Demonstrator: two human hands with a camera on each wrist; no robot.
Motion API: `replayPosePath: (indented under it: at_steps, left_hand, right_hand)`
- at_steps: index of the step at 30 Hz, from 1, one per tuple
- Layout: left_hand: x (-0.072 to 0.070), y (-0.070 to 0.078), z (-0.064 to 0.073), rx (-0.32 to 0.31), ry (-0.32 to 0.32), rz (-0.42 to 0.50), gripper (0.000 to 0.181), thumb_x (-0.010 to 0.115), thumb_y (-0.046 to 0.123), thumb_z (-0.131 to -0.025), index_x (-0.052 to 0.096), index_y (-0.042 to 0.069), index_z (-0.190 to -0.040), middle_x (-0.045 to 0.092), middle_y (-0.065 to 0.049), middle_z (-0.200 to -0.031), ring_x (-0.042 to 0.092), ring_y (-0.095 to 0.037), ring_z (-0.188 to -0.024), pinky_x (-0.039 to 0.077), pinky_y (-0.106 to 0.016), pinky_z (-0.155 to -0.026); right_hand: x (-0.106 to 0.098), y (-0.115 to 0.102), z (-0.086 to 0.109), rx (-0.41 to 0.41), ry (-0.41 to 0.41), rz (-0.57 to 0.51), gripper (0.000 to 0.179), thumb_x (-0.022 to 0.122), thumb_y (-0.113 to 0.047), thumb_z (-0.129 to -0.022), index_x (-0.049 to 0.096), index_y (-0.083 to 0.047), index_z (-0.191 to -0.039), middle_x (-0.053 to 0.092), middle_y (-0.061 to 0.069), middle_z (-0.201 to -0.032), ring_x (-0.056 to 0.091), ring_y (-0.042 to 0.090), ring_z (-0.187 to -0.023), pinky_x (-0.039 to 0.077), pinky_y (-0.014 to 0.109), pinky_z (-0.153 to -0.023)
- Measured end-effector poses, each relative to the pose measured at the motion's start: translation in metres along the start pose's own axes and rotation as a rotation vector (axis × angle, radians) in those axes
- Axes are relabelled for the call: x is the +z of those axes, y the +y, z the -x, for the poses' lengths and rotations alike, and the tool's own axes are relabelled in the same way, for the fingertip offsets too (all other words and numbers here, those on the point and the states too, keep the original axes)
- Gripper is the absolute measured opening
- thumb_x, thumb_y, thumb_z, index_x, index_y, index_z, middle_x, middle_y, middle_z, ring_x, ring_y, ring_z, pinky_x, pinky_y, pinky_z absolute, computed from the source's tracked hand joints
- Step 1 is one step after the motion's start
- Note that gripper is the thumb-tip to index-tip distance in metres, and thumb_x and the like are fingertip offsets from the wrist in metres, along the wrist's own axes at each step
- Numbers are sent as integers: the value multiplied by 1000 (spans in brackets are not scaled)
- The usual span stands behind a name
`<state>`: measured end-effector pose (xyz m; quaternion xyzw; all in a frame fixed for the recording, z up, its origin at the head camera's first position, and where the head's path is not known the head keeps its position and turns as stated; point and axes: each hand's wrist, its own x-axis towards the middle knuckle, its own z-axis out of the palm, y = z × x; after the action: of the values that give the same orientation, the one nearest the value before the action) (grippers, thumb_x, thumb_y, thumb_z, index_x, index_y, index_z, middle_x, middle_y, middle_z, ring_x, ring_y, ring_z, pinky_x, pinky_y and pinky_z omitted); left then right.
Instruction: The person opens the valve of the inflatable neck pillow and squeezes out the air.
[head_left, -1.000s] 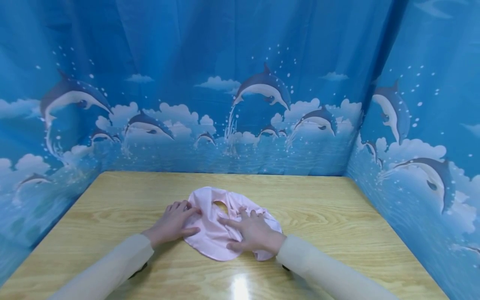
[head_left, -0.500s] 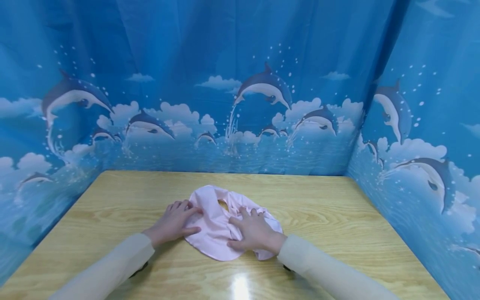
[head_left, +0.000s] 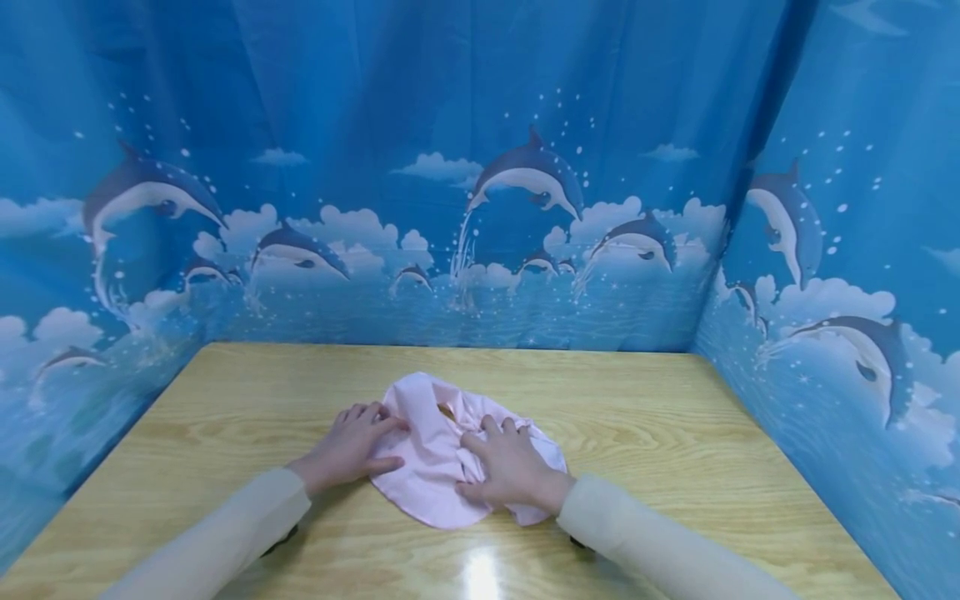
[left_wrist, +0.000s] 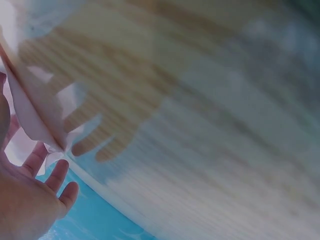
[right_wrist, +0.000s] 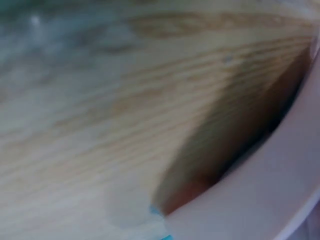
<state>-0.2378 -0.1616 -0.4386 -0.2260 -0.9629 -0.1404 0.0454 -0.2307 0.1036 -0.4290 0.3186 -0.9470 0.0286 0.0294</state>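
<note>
A thin pale pink cloth piece (head_left: pixel 431 479), rounded at the edge and gathered at the right, lies crumpled on the wooden table; its exact kind I cannot tell. Near its middle is a narrow opening with tabletop showing through. My left hand (head_left: pixel 348 446) rests on its left edge, fingers slightly bent and spread. On the gathered right part, my right hand (head_left: pixel 513 467) presses with spread fingers. In the left wrist view the left hand (left_wrist: pixel 30 200) is beside a raised fold of the cloth (left_wrist: pixel 30 110). A pale surface, apparently cloth, fills the right wrist view's lower right corner.
The wood-grain table (head_left: pixel 660 433) spreads around the cloth, with a bright light reflection near the front. Blue curtains (head_left: pixel 360 100) printed with dolphins and clouds hang along the back and sides.
My right index finger has drawn back to the right. The cloth's opening has narrowed, and the cloth has shifted slightly right and nearer. My left hand has barely moved.
</note>
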Motion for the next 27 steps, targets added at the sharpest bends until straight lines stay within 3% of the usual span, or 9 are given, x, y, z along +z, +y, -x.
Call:
replayPosePath:
  at_steps: [5, 9, 14, 21, 27]
  left_hand:
    - [1, 0, 0, -16, -13, 3, 45, 65, 51, -77, 58, 29, -116, 48, -1, -111, 43, -26, -106, 31, -51, -94]
    - [1, -1, 0, -17, -17, -1, 45, 65, 51, -77, 57, 30, -116, 48, -1, -112, 43, -26, -107, 31, -51, -95]
    - [2, -1, 0, -13, -18, 2, 47, 64, 52, -78, 57, 29, -118, 49, -2, -112, 43, -27, -108, 31, -50, -95]
    - [2, -1, 0, -13, -12, 3, 45, 64, 51, -78, 58, 29, -117, 48, -1, -110, 43, -26, -107, 32, -50, -94]
    - [3, -1, -2, -20, -16, 7, 45, 65, 51, -77, 58, 30, -116, 48, 0, -109, 43, -24, -105, 32, -49, -93]
  right_hand:
    - [1, 0, 0, 4, -7, -21, 63, 54, -67, -75, 43, -36, -129, 38, 11, -130, 48, 30, -98, 39, 56, -81]
    - [-2, 1, 0, 18, -43, -78, 76, 55, -66, -75, 26, -41, -140, 20, 15, -148, 46, 41, -109, 35, 64, -87]
    - [-5, 2, -4, 10, -87, -111, 85, 56, -66, -74, 12, -44, -143, 5, 15, -153, 39, 54, -116, 29, 71, -88]
    - [-11, 3, -11, 14, -161, -87, 87, 57, -68, -72, 12, -45, -143, 7, 14, -153, 32, 52, -125, 27, 71, -90]
    - [-13, 4, -13, 41, -210, -117, 84, 58, -68, -71, 21, -42, -142, 18, 11, -152, 25, 49, -130, 21, 71, -95]
